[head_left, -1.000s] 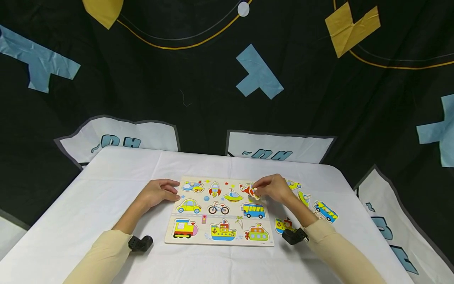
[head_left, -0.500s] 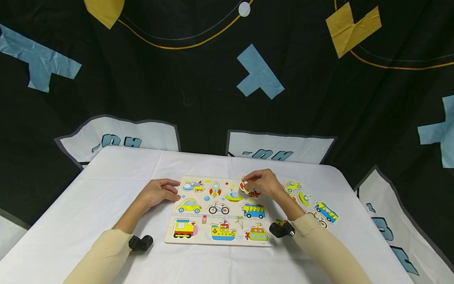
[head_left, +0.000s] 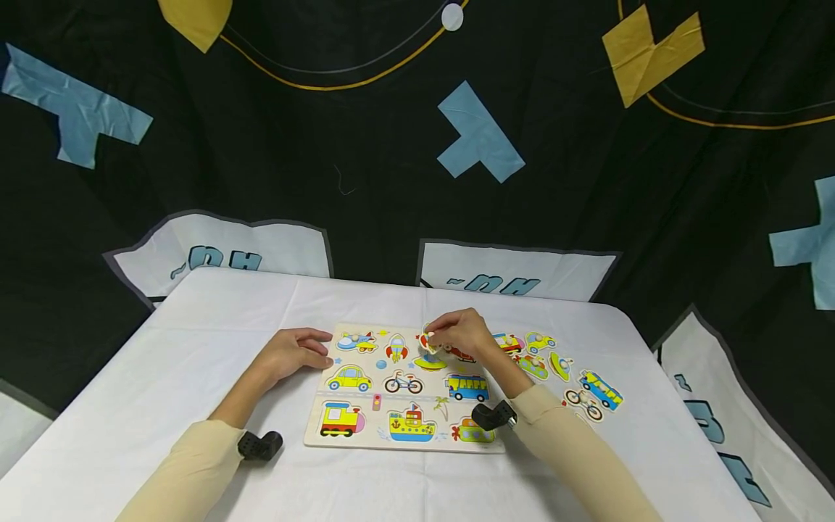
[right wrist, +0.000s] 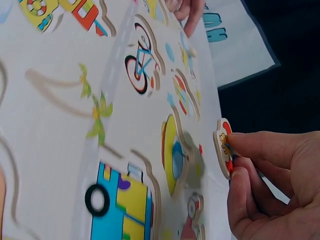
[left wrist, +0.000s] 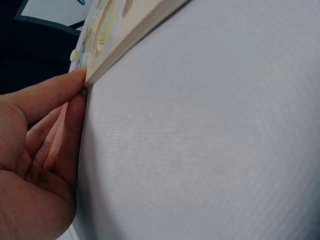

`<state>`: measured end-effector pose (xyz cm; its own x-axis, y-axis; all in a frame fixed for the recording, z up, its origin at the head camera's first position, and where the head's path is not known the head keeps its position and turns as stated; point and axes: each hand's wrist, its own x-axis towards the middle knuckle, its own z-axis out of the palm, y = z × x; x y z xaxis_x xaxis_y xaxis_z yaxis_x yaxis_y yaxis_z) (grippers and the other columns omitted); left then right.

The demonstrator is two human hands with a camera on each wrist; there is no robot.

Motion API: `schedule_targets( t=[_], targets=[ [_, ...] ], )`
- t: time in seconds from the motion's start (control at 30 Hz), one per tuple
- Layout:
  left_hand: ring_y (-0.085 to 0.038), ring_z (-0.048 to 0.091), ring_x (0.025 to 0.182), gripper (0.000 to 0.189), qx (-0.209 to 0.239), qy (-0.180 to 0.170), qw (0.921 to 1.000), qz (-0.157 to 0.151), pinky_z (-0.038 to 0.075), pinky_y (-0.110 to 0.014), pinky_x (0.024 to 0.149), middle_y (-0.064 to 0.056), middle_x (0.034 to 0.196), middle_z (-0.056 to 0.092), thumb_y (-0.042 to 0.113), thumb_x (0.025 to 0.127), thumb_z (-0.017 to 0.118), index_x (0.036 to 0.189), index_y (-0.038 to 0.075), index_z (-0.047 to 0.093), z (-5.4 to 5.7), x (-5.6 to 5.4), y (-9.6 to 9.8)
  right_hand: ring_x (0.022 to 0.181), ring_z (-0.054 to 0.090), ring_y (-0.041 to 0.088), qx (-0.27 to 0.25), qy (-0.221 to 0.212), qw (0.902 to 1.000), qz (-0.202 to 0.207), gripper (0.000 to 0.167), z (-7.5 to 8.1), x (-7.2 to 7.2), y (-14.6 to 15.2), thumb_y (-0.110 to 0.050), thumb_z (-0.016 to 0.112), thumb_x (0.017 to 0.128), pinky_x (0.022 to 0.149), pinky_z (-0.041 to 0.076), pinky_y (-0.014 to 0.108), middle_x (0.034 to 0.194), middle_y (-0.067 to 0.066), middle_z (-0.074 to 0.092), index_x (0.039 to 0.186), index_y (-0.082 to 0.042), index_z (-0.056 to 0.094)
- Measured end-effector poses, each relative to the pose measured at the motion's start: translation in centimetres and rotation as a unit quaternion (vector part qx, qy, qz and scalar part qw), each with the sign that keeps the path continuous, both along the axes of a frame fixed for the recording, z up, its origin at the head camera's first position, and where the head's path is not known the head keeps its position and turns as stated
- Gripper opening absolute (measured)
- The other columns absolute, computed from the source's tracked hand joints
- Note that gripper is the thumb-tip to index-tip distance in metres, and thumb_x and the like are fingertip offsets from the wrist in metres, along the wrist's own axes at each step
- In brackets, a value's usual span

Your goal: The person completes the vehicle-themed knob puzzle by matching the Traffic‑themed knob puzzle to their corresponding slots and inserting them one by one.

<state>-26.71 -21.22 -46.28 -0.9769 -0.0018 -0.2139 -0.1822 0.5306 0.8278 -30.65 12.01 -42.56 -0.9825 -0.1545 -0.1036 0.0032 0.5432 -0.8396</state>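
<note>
A wooden peg puzzle board with vehicle pictures lies on the table. My left hand rests at its left edge, thumb touching the board's rim and the other fingers loosely bent beside it. Over the board's upper part, my right hand pinches a small red and yellow rocket puzzle piece between thumb and fingertips. The piece is tilted on edge, raised off the board near the printed flying saucer. Left of it is the rocket recess. An airplane piece with a knob sits at the upper left.
Right of the board lie several loose pieces: a car, a flying saucer, a submarine, a train, a bus and a bicycle. White cloth covers the table; a black curtain hangs behind.
My right hand has moved left across the top of the board with the rocket piece, from the helicopter recess past the flying saucer one. My left hand stays in place.
</note>
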Motion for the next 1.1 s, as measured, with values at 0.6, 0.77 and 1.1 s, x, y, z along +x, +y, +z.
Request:
schedule_targets(
  t=[0.6, 0.77, 1.1],
  targets=[
    [-0.019, 0.065, 0.095, 0.059, -0.001, -0.002, 1.0, -0.004, 0.046, -0.037, 0.089, 0.0, 0.091, 0.074, 0.022, 0.079, 0.086, 0.132, 0.01, 0.065, 0.0, 0.0, -0.1, 0.085, 0.067, 0.014, 0.001, -0.017, 0.9997, 0.017, 0.014, -1.3, 0.0, -3.7, -0.017, 0.085, 0.078, 0.077, 0.05, 0.029, 0.092, -0.002, 0.077, 0.091, -0.015, 0.081],
    [-0.02, 0.064, 0.096, 0.059, -0.002, -0.002, 1.0, -0.001, 0.046, -0.038, 0.09, 0.0, 0.091, 0.074, 0.022, 0.079, 0.086, 0.133, 0.01, 0.065, -0.1, 0.0, 0.0, 0.077, 0.067, 0.012, 0.007, -0.003, 0.9997, 0.022, 0.015, -1.5, 0.0, -4.2, -0.016, 0.086, 0.078, 0.068, 0.05, 0.026, 0.089, 0.0, 0.078, 0.091, -0.013, 0.082],
    [-0.02, 0.064, 0.097, 0.06, 0.002, -0.003, 1.0, -0.004, 0.045, -0.04, 0.092, 0.0, 0.091, 0.075, 0.022, 0.078, 0.087, 0.133, 0.01, 0.065, 0.0, -0.1, 0.0, 0.074, 0.062, 0.009, 0.016, 0.005, 0.9996, 0.023, 0.012, -2.4, -0.1, -5.0, -0.014, 0.087, 0.076, 0.065, 0.046, 0.023, 0.08, -0.001, 0.077, 0.086, -0.012, 0.082]
  ],
)
